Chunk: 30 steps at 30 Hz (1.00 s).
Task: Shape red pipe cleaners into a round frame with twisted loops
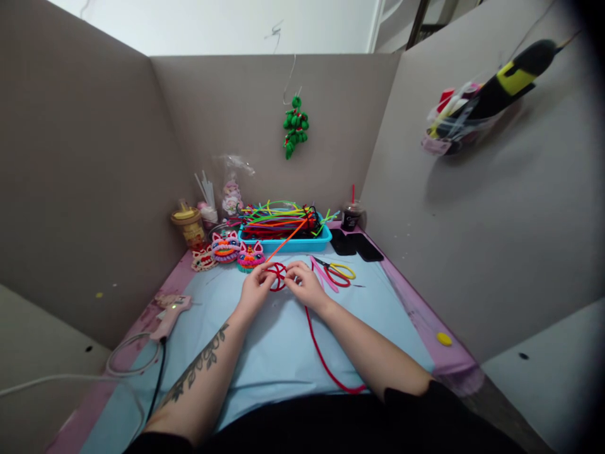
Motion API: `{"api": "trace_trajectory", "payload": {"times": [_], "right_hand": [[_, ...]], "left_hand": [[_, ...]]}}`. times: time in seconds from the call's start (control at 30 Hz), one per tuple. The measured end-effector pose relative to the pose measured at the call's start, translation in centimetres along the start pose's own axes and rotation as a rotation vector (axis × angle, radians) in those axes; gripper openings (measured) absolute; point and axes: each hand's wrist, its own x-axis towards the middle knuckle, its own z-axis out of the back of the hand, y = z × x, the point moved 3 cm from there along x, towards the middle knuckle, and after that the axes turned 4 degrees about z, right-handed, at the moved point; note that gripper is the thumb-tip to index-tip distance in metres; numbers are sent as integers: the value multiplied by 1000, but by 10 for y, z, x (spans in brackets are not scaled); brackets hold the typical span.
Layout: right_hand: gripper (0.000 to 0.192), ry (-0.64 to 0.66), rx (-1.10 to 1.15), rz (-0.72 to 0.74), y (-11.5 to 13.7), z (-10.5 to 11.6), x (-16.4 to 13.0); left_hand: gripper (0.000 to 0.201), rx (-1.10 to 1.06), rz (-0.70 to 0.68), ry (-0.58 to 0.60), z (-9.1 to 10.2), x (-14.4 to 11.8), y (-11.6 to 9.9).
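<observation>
Between my two hands is a round frame of red pipe cleaner (278, 277), bent into loops that cross in the middle. My left hand (256, 285) pinches its left edge. On the opposite side, the fingers of my right hand (301, 284) close on the frame. A long red strand (317, 350) trails below my right forearm toward the table's front edge. Just right of my right hand lie scissors (338, 275) with red and yellow handles and a pink tweezer-like tool (325, 277). Colourful animal-head figures (251, 255) stand beyond my left hand.
A blue tray (286, 244) of coloured pipe cleaners stands at the back, an orange one sticking out toward me. On the left lies a pink glue gun (172, 315) with cables. Black phone-like slabs (362, 246) and a drink cup (351, 216) sit back right. Grey panels enclose three sides.
</observation>
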Motion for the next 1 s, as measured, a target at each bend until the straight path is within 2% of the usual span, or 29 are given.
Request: {"api": "trace_trajectory", "payload": {"times": [0.33,0.5,0.87,1.0], "right_hand": [[8,-16,-82,117,0,-1,-1],[9,-42,-124,122,2,0,-2],[8,-109,-195,118,2,-4,-5],[8,-115,-217,92,2,-6,-6]], "left_hand": [[39,14,-12,46,-1,1,7],[30,26,-33,67,-1,1,4],[36,-58,22,114,-3,1,8],[33,-44,26,81,-4,0,8]]}}
